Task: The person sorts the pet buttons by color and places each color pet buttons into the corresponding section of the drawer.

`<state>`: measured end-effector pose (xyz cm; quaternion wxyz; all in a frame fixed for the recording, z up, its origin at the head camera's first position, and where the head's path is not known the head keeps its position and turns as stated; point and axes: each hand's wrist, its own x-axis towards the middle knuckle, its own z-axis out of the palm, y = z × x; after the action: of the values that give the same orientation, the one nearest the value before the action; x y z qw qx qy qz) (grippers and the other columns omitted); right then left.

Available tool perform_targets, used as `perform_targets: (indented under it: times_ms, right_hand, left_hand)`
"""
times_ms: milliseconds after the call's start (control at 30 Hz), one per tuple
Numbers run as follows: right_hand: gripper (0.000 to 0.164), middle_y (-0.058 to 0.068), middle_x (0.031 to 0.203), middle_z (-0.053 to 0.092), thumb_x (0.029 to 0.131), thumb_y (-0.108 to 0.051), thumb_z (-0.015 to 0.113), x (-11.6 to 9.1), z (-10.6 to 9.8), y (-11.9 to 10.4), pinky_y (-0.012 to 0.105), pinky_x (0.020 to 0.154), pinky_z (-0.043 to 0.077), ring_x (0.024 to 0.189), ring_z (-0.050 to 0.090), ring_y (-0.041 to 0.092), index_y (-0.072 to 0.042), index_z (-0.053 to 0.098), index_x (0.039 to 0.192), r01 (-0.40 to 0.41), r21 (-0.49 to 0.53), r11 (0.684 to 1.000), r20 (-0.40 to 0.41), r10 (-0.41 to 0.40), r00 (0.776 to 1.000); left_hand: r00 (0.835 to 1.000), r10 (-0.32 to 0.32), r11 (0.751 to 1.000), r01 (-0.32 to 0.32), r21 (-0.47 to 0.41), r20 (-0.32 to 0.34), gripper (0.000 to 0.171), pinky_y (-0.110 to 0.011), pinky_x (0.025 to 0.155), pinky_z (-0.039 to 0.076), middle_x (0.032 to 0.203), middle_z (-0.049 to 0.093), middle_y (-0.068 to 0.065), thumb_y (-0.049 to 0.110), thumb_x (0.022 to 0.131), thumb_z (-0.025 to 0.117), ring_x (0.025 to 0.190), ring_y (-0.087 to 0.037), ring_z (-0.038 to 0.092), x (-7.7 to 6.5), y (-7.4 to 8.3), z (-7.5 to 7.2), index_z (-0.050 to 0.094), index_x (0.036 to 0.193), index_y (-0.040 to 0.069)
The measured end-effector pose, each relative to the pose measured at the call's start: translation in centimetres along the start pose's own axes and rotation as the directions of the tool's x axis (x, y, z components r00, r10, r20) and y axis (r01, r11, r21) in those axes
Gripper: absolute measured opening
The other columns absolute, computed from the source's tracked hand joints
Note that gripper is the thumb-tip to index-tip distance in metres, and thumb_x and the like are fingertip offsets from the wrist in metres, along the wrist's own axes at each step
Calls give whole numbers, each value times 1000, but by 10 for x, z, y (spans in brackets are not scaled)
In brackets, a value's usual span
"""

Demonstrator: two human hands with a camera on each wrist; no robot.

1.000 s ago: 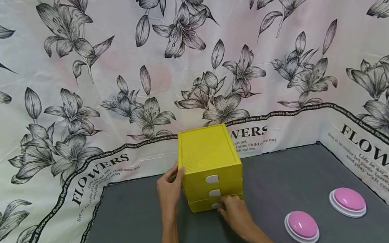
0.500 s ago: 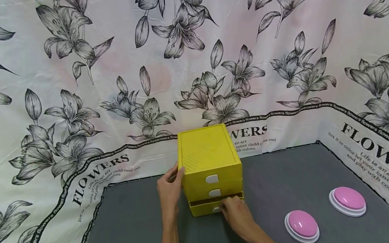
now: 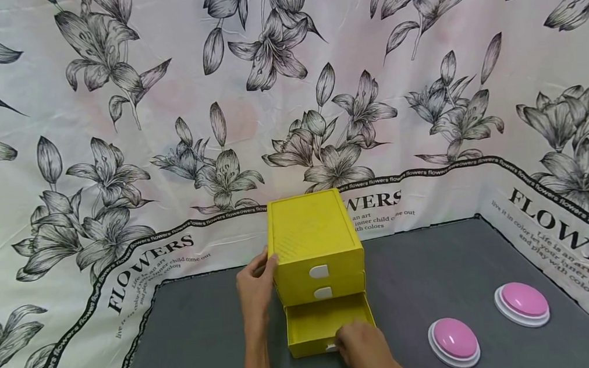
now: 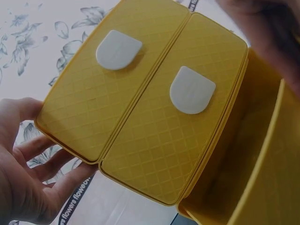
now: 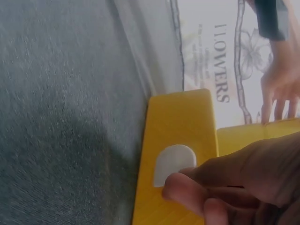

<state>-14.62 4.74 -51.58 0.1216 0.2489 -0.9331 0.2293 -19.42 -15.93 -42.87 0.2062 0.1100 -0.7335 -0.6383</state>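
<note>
Low in the middle, the right hand [image 3: 364, 348] pinches a tab [image 5: 171, 161]; yanking could drop the drawer [image 3: 309, 348]. The spread left hand [image 3: 254, 290] touches the box [image 3: 311, 226].

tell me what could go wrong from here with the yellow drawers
The bottom drawer stands well out of the yellow unit, so pulling too far might bring it off its support. The right hand holds it by a small white tab, so the fingers could slip. The left hand touches the unit at one side, so it might twist or slide forward.
</note>
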Motion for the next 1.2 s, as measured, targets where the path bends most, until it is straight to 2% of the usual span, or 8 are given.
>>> perform_targets:
  times_ms: [200, 467, 633, 767, 900, 1000, 1100, 1200]
  right_hand:
    - [52, -14, 57, 18, 78, 6, 74, -8, -5, -2, 24, 49, 17, 53, 18, 4, -22, 39, 51, -30, 68, 997, 106, 23, 994]
    - [28, -9, 57, 51, 79, -5, 81, -12, -6, 5, 28, 48, 31, 52, 41, 6, -22, 68, 61, -8, 77, 997, 181, -6, 983]
    - [17, -5, 62, 57, 84, -17, 85, -12, 1, 14, 36, 50, 38, 56, 47, 8, -17, 73, 72, -37, 92, 995, 352, 2, 936]
    - [10, -5, 71, 66, 86, -22, 84, -11, -16, 3, 36, 54, 44, 60, 53, 7, -14, 80, 90, -125, 126, 984, 424, 61, 903]
    - [14, -8, 76, 71, 89, -22, 82, -12, -41, -7, 30, 55, 46, 61, 55, 4, -13, 82, 100, -165, 176, 971, 332, 99, 938]
    - [8, -10, 72, 70, 89, -20, 82, -12, -56, -5, 28, 52, 44, 59, 56, 2, -15, 81, 95, -190, 146, 971, 171, 165, 971]
    - [8, -8, 74, 71, 87, -18, 83, -9, -69, 3, 30, 54, 47, 63, 59, 4, -16, 81, 94, -263, 87, 961, 51, 259, 965]
    - [16, -1, 87, 74, 86, -20, 84, -8, -79, 21, 38, 58, 53, 72, 66, 14, -13, 80, 100, -331, 22, 943, 29, 330, 943]
  left_hand:
    - [1000, 1, 1000, -1, 0, 2, 39, -27, 74, 56, 134, 72, -17, 32, 99, 73, 116, -30, 71, 0, -1, 0, 73, 134, 16]
    - [1000, 7, 1000, -7, 14, -8, 39, -28, 80, 59, 134, 73, -15, 32, 98, 74, 117, -30, 72, 2, -3, 1, 73, 134, 17]
    - [1000, 13, 1000, -13, 10, -5, 40, -37, 91, 62, 135, 72, -14, 32, 99, 74, 119, -31, 71, 1, -3, 1, 72, 135, 16]
    - [1000, 17, 1000, -17, 2, -2, 41, -42, 95, 61, 136, 71, -16, 31, 99, 73, 120, -32, 71, 0, -3, 1, 71, 137, 15]
    - [1000, 15, 1000, -15, -2, 3, 42, -44, 97, 61, 137, 71, -16, 32, 99, 73, 121, -33, 70, -1, -3, 1, 70, 137, 16]
    - [1000, 11, 1000, -11, -3, 3, 42, -44, 97, 61, 138, 70, -16, 34, 99, 73, 121, -33, 70, -1, -3, 1, 70, 137, 16]
    - [1000, 6, 1000, -6, -1, 1, 42, -43, 95, 61, 138, 70, -16, 34, 99, 74, 122, -33, 70, -1, -2, 0, 71, 137, 16]
    - [1000, 6, 1000, -6, 3, 2, 43, -43, 95, 61, 138, 70, -17, 34, 99, 73, 122, -33, 70, -1, -2, 1, 70, 137, 16]
